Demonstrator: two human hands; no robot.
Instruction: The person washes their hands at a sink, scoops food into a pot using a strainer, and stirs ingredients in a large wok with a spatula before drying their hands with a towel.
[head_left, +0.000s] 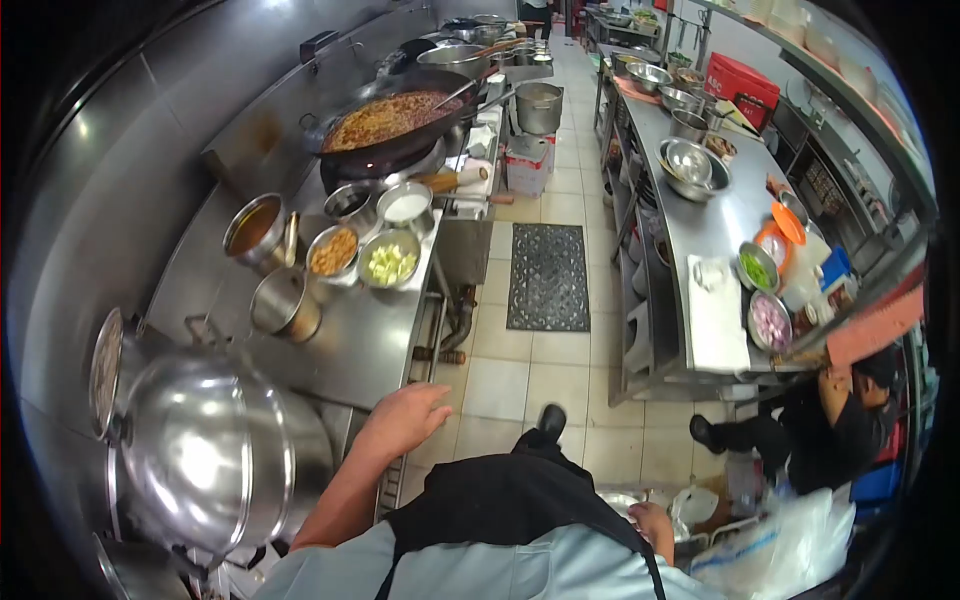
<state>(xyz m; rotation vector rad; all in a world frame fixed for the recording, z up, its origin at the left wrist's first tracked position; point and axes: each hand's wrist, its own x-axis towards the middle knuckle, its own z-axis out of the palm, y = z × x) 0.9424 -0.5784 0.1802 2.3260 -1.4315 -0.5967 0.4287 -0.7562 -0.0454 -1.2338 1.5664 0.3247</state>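
Observation:
My left hand [404, 422] hangs beside the front edge of the left steel counter [365, 345], its fingers stretched out with nothing in them. Low at my right side, my right hand [655, 527] is curled at the rim of a shiny metal bowl [622, 497]. My body and apron hide most of that bowl, so its contents cannot be made out. Nearest to my left hand on the counter are an empty-looking steel pot [287, 303], a bowl of pale green chopped pieces [389, 260] and a bowl of orange-brown pieces [333, 251].
A large wok [390, 130] of reddish food sits on the left stove. A big domed steel lid [215, 450] stands near left. Tiled floor with a black mat [549, 276] runs ahead. The right counter [655, 145] holds several bowls; a person [840, 425] sits low at right.

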